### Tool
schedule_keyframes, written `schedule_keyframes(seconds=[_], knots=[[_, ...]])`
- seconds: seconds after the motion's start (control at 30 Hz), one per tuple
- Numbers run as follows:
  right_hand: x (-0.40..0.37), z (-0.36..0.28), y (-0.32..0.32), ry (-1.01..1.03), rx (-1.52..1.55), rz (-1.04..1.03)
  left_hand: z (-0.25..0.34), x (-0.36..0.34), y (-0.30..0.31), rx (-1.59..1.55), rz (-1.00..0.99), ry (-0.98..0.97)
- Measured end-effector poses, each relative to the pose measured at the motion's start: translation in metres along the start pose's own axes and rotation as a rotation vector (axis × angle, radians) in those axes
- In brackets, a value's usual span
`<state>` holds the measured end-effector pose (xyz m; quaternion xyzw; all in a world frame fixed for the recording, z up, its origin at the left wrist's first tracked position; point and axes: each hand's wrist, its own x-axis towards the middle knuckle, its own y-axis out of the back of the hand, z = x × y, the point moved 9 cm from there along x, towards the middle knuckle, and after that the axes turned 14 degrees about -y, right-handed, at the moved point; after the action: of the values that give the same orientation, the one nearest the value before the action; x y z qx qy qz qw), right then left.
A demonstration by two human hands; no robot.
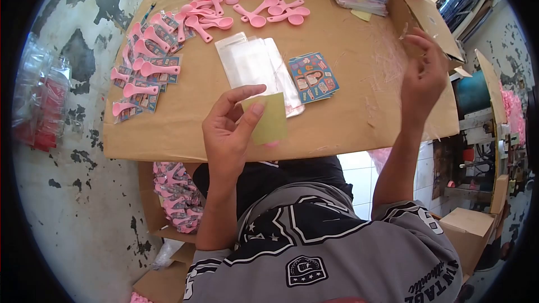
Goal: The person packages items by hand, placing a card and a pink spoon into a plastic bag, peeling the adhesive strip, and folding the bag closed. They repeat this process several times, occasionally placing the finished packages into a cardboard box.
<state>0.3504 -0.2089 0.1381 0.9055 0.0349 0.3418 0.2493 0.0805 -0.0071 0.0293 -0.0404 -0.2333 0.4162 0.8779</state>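
Observation:
My left hand pinches a yellow-green card between thumb and fingers, over the front part of the table. Behind the card lies a stack of clear plastic bags. Just right of the bags is a pile of blue printed cards. My right hand is raised at the right, near a cardboard box, its fingers bent together; a small clear scrap shows at the fingertips. Loose pink spoons are heaped at the back. Packed pink spoons with cards lie along the left side.
The brown-covered table has thin clear strips scattered on its right. An open cardboard box stands at the back right, beside tape rolls and plastic packets. A box of packed pink spoons sits below the left edge.

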Motion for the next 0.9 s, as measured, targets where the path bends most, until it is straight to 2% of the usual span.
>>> schedule_keyframes(seconds=[0.03,0.1,0.17,0.27,0.43,0.57,0.73,0.83,0.9], knots=[[-0.012,-0.023,-0.008,0.083,0.028,-0.017,-0.001,0.004,-0.003,-0.024,0.008,0.012],[-0.044,-0.028,-0.056,-0.052,0.427,-0.447,-0.003,0.008,-0.010,-0.008,-0.009,-0.028],[-0.080,-0.038,-0.099,-0.268,0.682,-0.843,-0.002,0.011,-0.013,0.004,-0.022,-0.057],[-0.110,-0.056,-0.120,-0.481,0.935,-1.040,0.000,0.012,-0.015,-0.002,-0.037,-0.043],[-0.111,-0.053,-0.130,-0.488,0.877,-1.048,-0.011,0.005,-0.006,-0.089,-0.020,0.058],[-0.109,-0.060,-0.123,-0.503,0.929,-1.099,-0.004,0.007,-0.006,-0.086,-0.016,0.034],[-0.106,-0.062,-0.117,-0.322,0.986,-1.072,0.005,0.006,0.000,-0.108,-0.024,-0.114],[-0.105,-0.070,-0.111,-0.238,0.962,-1.065,0.007,0.003,0.008,0.008,-0.087,-0.131],[-0.103,-0.077,-0.106,-0.166,0.935,-1.062,0.009,0.004,0.007,-0.110,-0.035,-0.111]])
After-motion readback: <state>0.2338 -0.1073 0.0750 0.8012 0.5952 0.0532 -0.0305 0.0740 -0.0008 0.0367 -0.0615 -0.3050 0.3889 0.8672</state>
